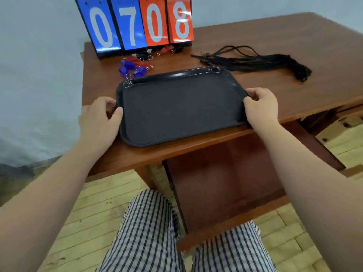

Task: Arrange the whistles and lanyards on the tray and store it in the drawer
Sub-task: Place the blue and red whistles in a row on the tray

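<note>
Both arms reach forward; the left hand [100,116] and right hand [261,107] have fingers [250,99] grasping the short ends of the black tray [176,107]. It rests near the surface [275,75] front edge, above the open drawer [220,179]. Whistles [135,65] and lanyards [255,59] lie beyond the fingers.

My hands: two, my left hand [100,116] and my right hand [260,106], one on each short edge of the tray.
Trays: one black tray [176,107], nothing on it.
Whistles: a loose cluster of whistles [141,61] behind the tray; I count two blue ones clearly, at least two red and one or two dark ones, but blur stops me fixing the total.
Lanyards: one bundle of black lanyards [255,60]; I cannot count the separate cords.
Scoreboards: one scoreboard [135,24], with four number cards, two blue and two orange-red.
Drawers: one open drawer [222,183].
Tables: one wooden table [284,42].
</note>
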A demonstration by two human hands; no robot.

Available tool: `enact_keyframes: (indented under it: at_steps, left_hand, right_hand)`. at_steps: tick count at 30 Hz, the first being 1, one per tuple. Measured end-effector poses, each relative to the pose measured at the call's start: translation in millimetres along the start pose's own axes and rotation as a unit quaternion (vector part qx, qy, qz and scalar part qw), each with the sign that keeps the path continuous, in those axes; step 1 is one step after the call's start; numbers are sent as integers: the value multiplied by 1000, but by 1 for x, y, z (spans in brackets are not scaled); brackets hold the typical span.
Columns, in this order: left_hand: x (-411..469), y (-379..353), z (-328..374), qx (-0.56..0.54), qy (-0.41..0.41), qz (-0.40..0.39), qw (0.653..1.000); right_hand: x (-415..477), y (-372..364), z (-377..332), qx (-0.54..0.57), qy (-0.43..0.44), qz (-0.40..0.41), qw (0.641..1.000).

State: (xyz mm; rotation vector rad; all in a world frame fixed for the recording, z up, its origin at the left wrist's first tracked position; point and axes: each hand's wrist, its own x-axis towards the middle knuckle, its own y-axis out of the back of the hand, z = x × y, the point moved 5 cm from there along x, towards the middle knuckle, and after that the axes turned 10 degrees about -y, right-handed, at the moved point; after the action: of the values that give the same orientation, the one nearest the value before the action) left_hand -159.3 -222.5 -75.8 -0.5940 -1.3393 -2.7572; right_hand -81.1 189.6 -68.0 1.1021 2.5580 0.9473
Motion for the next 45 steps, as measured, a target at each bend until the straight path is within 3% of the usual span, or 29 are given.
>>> enact_keyframes:
  at_steps: [15,45]
  left_hand:
    - [4,1,11,9,40,-4,999]
    - [3,3,13,-31,43,-18,998]
  right_hand:
    - [-1,-2,0,-10,1,-1,1000]
    - [2,-5,-7,-54,8,-25,998]
